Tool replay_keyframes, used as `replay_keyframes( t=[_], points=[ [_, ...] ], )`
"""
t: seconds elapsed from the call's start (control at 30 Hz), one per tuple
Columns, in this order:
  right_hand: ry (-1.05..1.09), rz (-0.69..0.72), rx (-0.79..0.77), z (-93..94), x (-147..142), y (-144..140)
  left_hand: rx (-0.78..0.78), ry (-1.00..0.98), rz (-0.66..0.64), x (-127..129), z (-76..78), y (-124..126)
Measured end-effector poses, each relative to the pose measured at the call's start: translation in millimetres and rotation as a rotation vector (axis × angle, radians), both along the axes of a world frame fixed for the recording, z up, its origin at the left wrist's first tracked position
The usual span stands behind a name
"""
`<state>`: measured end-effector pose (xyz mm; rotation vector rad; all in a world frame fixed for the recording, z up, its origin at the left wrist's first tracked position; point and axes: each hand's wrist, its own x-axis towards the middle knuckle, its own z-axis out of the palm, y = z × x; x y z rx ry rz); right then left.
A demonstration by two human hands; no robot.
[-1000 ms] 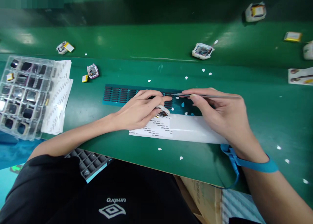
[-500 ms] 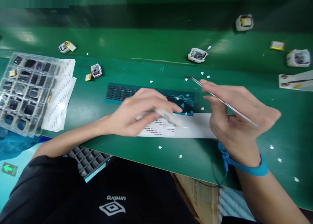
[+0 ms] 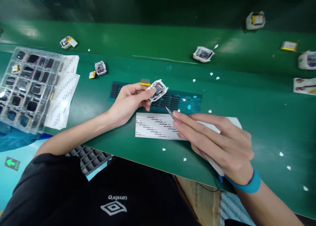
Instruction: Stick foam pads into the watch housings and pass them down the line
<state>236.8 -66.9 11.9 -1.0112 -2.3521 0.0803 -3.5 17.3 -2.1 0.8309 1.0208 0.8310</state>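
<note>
My left hand (image 3: 130, 99) holds a small white open watch body (image 3: 158, 89) with its circuit board showing and a yellow-edged battery (image 3: 145, 82) hanging beside it, raised just above a dark teal sheet of small black strips (image 3: 182, 101). My right hand (image 3: 214, 140) grips thin metal tweezers (image 3: 170, 113), tips pointing up-left, just below the watch body and over a white label sheet (image 3: 154, 125). A blue wrist strap (image 3: 249, 183) circles my right wrist.
A clear plastic tray (image 3: 24, 87) of watch parts lies at the left on white label sheets (image 3: 63, 97). Other open watch bodies (image 3: 203, 53) and loose batteries (image 3: 288, 46) are scattered on the green bench. A grey grid tray (image 3: 90, 158) sits under the bench edge.
My left hand lifted the watch body up off the label sheet to above the teal sheet. My right hand came down and left with the tweezers, from raised to over the label sheet.
</note>
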Motion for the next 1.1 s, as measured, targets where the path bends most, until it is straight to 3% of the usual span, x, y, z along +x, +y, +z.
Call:
replay_keyframes(
  t=[0.1, 0.3, 0.7, 1.1],
  points=[
    [-0.001, 0.012, -0.006, -1.7, -3, 1, -0.063, -0.020, 0.064, 3, -3.3, -8],
    [0.001, -0.012, -0.019, -5.7, -9, 1, -0.096, -0.022, 0.025, 6, 0.1, -18],
    [0.008, 0.011, -0.049, -4.7, -10, 0, -0.059, 0.021, 0.027, 9, 0.1, -23],
    [0.157, 0.022, -0.034, -12.9, -12, 5, 0.070, 0.084, -0.012, 11, -1.2, -23]
  ],
)
